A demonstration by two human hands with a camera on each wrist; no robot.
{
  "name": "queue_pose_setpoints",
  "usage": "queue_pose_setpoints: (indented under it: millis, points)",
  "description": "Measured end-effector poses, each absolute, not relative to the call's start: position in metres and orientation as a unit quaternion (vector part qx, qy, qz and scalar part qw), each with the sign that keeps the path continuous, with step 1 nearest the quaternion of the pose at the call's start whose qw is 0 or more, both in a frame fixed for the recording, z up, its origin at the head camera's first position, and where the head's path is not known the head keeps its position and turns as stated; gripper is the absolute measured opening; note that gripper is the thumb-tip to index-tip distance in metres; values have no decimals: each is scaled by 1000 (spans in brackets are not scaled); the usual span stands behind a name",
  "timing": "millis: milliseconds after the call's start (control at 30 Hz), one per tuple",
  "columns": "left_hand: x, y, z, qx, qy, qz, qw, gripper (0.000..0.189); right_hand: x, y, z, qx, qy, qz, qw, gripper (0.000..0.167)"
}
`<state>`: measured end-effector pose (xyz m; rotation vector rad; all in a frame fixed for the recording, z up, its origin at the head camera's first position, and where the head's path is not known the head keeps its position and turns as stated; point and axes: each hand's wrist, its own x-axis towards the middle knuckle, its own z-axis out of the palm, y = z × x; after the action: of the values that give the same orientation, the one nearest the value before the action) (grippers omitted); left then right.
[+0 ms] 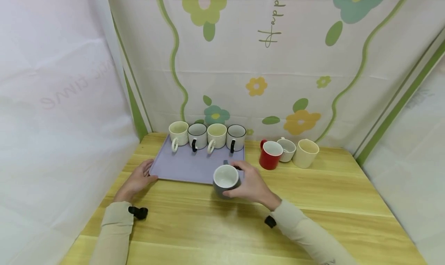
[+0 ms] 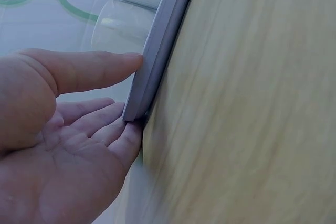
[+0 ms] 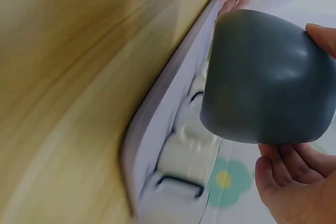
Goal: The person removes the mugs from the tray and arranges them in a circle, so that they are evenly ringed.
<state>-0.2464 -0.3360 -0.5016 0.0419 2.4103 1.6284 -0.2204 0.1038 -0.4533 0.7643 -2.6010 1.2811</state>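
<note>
My right hand (image 1: 252,184) holds a dark grey mug (image 3: 268,77) by its body, thumb on one side and fingers on the other. The mug is upright over the front right part of the lilac tray (image 1: 191,164), its white inside facing up and its handle pointing to the back. At the tray's front left corner, my left hand (image 1: 139,178) grips the edge; in the left wrist view its thumb presses the rim and its fingertips sit at the corner. Along the tray's back stand two cream mugs (image 1: 179,133) and two white mugs with black handles (image 1: 197,136), handles toward me.
Right of the tray, on the wooden table (image 1: 278,226), stand a red mug (image 1: 270,157), a whitish mug (image 1: 287,151) and a cream mug (image 1: 306,155), close together. A flowered cloth (image 1: 226,64) hangs behind the table, with white cloth at both sides.
</note>
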Motion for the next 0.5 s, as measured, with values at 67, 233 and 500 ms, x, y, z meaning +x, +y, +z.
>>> queue_pose_setpoints:
  millis: [67,233,500]
  points:
    - [-245,-336,-501,14,826,551,115,83,-212,126,-454,236,-872,421,82,85]
    - [-244,-338,-502,14,834,540,113,83,-196,184,-455,182,-888,404,122,84]
    - [-246,-334,-502,15,828,548,114,84,-183,285,-455,46,-925,350,140,94]
